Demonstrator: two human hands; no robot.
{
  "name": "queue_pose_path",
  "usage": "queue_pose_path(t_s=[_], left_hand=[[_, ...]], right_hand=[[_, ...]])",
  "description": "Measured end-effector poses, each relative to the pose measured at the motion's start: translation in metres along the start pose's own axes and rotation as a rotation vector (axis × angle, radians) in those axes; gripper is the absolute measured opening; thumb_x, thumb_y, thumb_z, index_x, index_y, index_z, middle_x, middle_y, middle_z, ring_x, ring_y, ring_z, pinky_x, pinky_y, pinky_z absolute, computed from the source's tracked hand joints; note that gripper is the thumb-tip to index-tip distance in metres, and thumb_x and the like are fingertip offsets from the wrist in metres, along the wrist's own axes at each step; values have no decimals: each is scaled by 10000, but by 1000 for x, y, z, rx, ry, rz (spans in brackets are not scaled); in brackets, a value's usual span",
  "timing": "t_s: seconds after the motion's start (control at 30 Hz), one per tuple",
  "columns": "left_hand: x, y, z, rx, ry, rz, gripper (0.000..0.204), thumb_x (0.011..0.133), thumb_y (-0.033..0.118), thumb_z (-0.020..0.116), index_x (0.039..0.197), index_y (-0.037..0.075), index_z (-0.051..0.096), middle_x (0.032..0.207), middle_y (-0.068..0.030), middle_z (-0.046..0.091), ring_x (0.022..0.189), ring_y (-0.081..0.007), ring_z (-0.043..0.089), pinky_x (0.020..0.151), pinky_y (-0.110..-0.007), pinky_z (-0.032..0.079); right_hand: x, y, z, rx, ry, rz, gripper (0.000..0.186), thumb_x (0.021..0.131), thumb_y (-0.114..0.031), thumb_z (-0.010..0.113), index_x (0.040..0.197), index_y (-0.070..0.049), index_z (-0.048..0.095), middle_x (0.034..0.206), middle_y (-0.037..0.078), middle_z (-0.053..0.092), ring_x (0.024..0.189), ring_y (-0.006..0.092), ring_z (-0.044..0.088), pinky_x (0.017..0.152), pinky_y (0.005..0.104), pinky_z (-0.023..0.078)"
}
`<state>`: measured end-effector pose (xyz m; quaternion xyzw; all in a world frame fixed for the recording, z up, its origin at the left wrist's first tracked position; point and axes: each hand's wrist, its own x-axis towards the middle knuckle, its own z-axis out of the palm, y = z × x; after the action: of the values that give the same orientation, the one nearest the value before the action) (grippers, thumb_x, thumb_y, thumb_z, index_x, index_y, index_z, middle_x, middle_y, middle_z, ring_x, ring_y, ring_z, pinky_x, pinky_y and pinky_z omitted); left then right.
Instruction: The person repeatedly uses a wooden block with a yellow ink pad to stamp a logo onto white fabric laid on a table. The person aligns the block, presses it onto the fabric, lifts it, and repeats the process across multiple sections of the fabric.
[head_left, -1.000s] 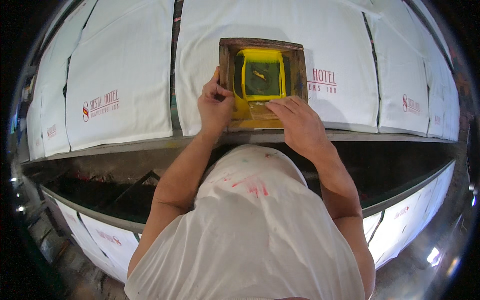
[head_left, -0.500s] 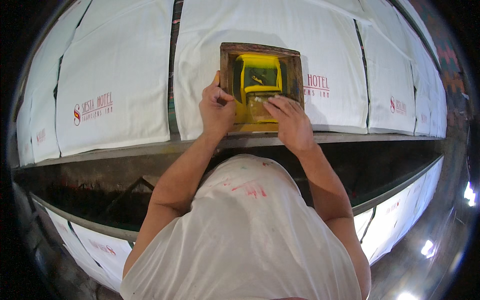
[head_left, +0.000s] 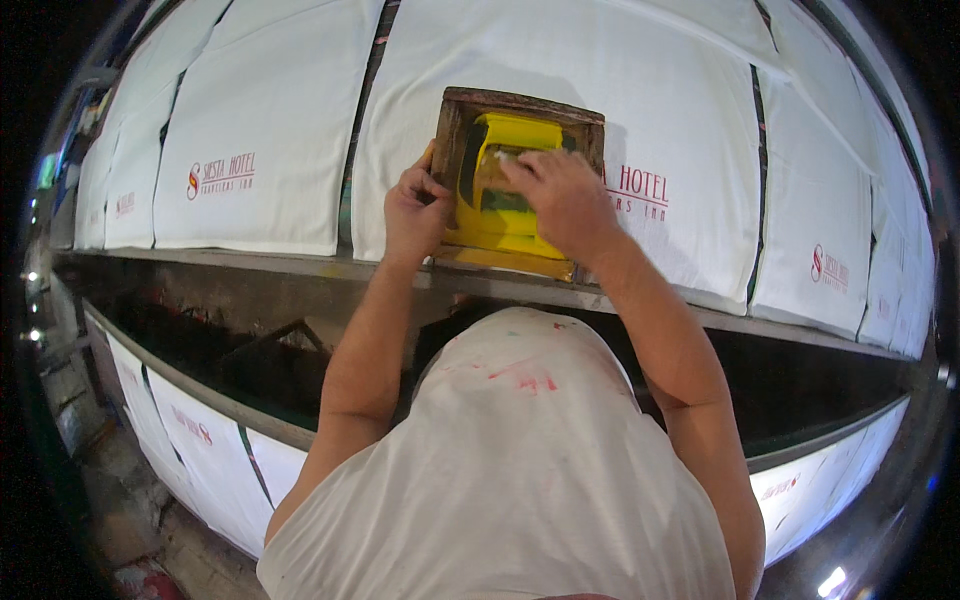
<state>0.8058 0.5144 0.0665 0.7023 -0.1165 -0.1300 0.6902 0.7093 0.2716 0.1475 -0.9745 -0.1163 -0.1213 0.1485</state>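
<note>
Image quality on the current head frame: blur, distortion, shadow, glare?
Head view: right hand looks motion-blurred, left hand crisper; head view: table edge bows with the fisheye, corners go black; head view: soft shadow on the white cloth beside the wooden frame; head view: glare spot at lower right.
</note>
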Motion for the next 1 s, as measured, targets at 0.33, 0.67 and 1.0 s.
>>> queue_pose_path(t_s=[0.33, 0.67, 1.0], left_hand=[[-1, 10, 0, -20, 11, -24, 186, 869, -136, 665, 822, 32, 600, 1684, -216, 553, 1316, -196, 678, 1074, -323, 528], [-2, 2, 3, -28, 2, -11, 198, 878, -141, 675, 844, 38, 598, 1697, -204, 536, 1227, -170, 701, 926, -292, 593], [1, -14, -3, 129, 3, 165, 166, 873, -74, 725, 839, 35, 605, 1642, -240, 583, 1263, -244, 671, 1057, -364, 533]], right_hand=[[-12, 12, -22, 253, -7, -109, 442, 883, 5, 675, 1313, -55, 759, 1250, 152, 774, 1194, 338, 725, 1044, 478, 569], [-10, 0, -18, 151, -18, -74, 432, 893, 30, 627, 1293, -47, 770, 1258, 179, 774, 1192, 352, 730, 1059, 493, 569], [33, 35, -15, 161, 22, 28, 438, 898, 18, 637, 1305, -62, 775, 1250, 167, 795, 1167, 363, 747, 1027, 500, 578]])
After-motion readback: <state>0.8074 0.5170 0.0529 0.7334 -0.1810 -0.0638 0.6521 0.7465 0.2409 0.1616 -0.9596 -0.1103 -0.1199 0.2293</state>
